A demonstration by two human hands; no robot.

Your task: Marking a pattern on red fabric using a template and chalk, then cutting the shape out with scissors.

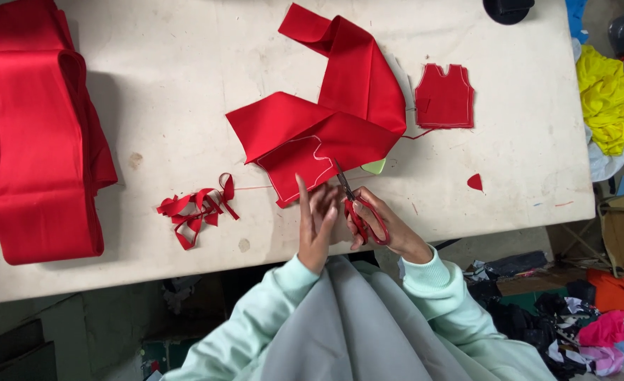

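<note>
Right hand [379, 224] clamped on scissors [358, 208] | left hand [317, 222] spread open | stained cream table [185, 92], floor scraps [580, 317]

The only view comes from the camera on my head, looking almost straight down past my pale green sleeves onto the white table [171, 85], whose near edge crosses the picture just beyond my chest. It sits high enough to take in nearly the whole tabletop, from the far edge at the top of the picture to the right end, plus the cluttered floor [573, 310] right of the table. With no second camera, no part is shared.
</note>
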